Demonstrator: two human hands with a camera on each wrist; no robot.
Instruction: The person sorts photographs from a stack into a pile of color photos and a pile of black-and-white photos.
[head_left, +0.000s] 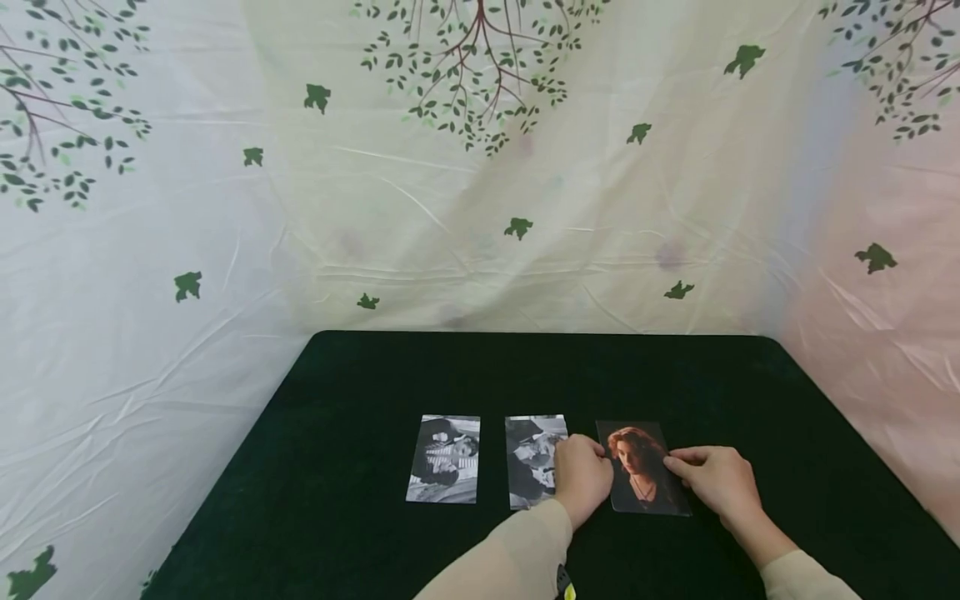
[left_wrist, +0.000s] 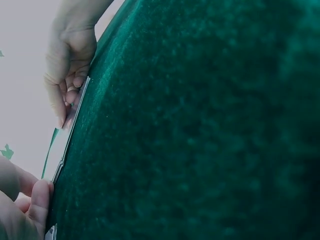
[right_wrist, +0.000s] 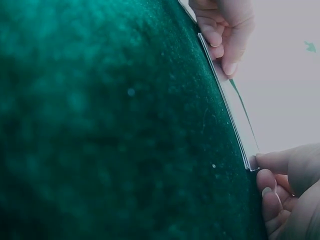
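A colour photo (head_left: 637, 479) of a person with reddish hair lies on the dark green table, with glossy, layered-looking edges in the wrist views. My left hand (head_left: 583, 479) pinches its left edge, its fingers curled and partly hidden from the head view. At the opposite side my right hand (head_left: 716, 479) grips the right edge between thumb and fingers. Under my left wrist, a black-and-white photo (head_left: 528, 467) is partly covered. Farther left lies another black-and-white photo (head_left: 444, 458), apart from both hands.
The dark green velvety table (head_left: 315, 433) has rounded far corners. Behind it hangs a pale cloth (head_left: 435, 242) printed with branches and green leaf or bird shapes, and it also runs down both sides.
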